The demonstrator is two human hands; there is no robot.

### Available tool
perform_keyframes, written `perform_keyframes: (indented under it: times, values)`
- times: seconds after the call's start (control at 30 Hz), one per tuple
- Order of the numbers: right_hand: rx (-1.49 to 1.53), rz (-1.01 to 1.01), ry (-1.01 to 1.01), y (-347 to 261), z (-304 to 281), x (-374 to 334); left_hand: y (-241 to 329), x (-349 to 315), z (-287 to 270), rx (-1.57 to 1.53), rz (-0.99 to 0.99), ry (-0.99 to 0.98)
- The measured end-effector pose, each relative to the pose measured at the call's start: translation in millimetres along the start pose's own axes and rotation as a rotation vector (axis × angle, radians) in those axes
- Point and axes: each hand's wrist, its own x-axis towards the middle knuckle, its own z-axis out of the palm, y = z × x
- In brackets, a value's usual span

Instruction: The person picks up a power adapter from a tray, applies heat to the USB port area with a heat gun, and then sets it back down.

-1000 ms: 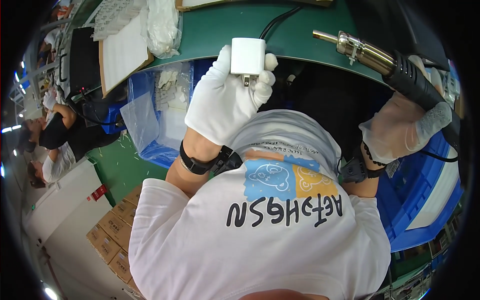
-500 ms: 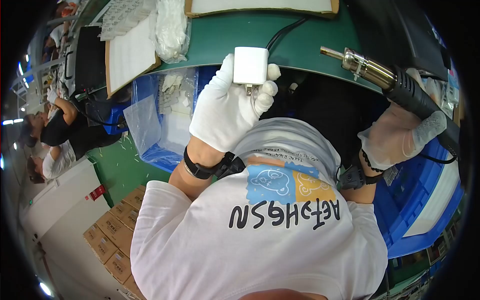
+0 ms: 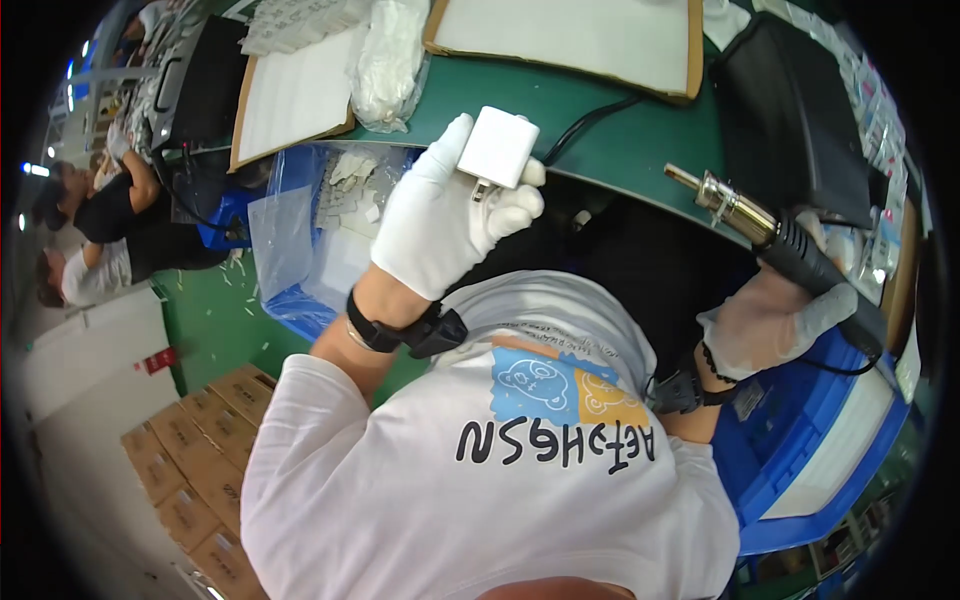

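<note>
In a white glove, my left hand [image 3: 437, 215] is closed around a white plug-in power adapter [image 3: 498, 148]. The adapter's flat face is turned up, and its metal prongs point down toward the palm. At the right, my right hand [image 3: 765, 315], gloved in thin white fabric, grips the black handle of a hot air gun [image 3: 790, 250]. The gun's narrow metal nozzle points left over the edge of the green table [image 3: 480, 85], apart from the adapter.
Foam-lined cardboard trays [image 3: 570, 30] and a clear plastic bag [image 3: 388, 65] lie on the table. Blue bins [image 3: 815, 440] stand at both sides of me. A black box-shaped thing [image 3: 790, 120] is at the back right. Two people sit at far left near stacked cartons [image 3: 195, 450].
The adapter has tilted clockwise in my left hand. My right hand and the hot air gun sit a little lower in view. The whole view has shifted slightly.
</note>
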Motion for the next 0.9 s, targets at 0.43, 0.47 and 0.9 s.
perform_keyframes:
  times: [0.43, 0.47, 0.9]
  values:
    - [0.051, 0.024, 0.024, 1.6, -1.8, -3.0, 54.6, 1.1, 2.0, 0.447, -0.150, 0.016]
    - [0.046, 0.022, 0.016, 1.0, -1.1, -3.2, 55.6, 1.7, 2.7, 0.462, -0.166, 0.025]
    - [0.055, 0.060, 0.023, 2.2, -3.4, -1.7, 52.2, 10.8, 5.9, 0.478, -0.339, -0.053]
